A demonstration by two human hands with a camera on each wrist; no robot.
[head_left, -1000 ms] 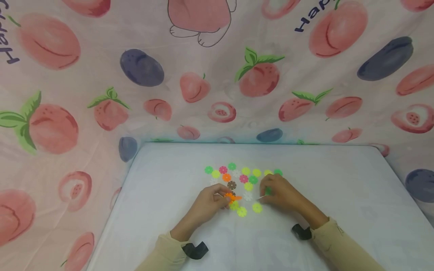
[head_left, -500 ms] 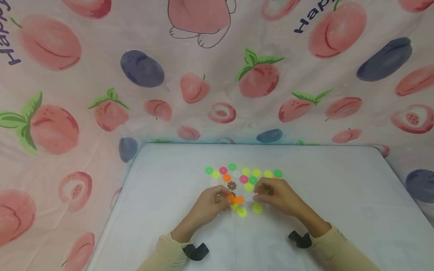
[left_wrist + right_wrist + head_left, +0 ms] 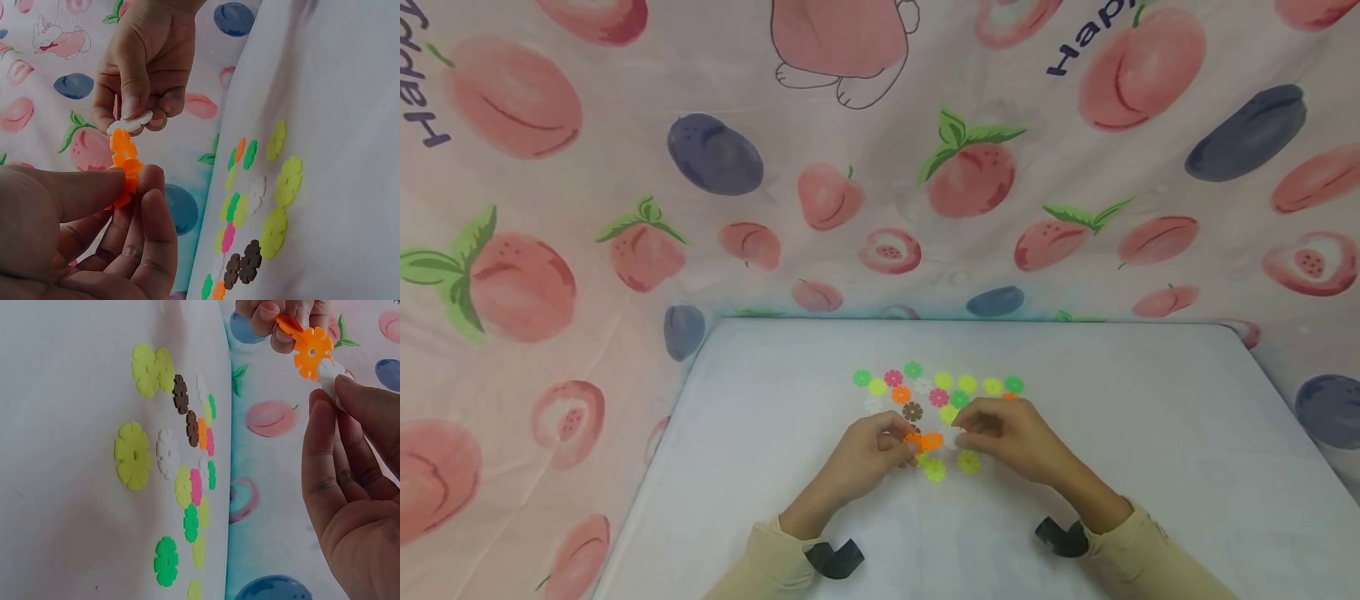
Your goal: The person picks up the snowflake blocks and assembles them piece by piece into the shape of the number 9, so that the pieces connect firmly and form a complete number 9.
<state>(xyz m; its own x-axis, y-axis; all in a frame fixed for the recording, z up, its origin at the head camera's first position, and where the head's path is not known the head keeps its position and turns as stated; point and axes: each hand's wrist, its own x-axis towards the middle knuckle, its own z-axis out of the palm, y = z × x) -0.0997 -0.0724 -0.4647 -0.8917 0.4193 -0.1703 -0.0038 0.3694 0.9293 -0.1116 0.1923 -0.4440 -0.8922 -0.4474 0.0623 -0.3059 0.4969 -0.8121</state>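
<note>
My left hand (image 3: 867, 454) pinches orange notched discs (image 3: 128, 178), two of them joined at an angle. Between the thumb and fingers of my right hand (image 3: 1018, 437) is a white notched disc (image 3: 330, 374). In the right wrist view, the white disc's edge meets the rim of the outer orange disc (image 3: 314, 353); whether their slots are engaged I cannot tell. Both hands are above the table, facing each other, with loose discs below and behind them.
Loose flower-shaped discs in green, yellow, pink, brown, white and orange lie on the white table (image 3: 760, 375), among them a pink disc (image 3: 939, 397) and a yellow disc (image 3: 968, 462). A fruit-print cloth (image 3: 850, 275) stands behind the table.
My right hand has moved left, bringing the white disc up to the orange ones. The left hand has shifted slightly right, and the orange discs' outer face shows more.
</note>
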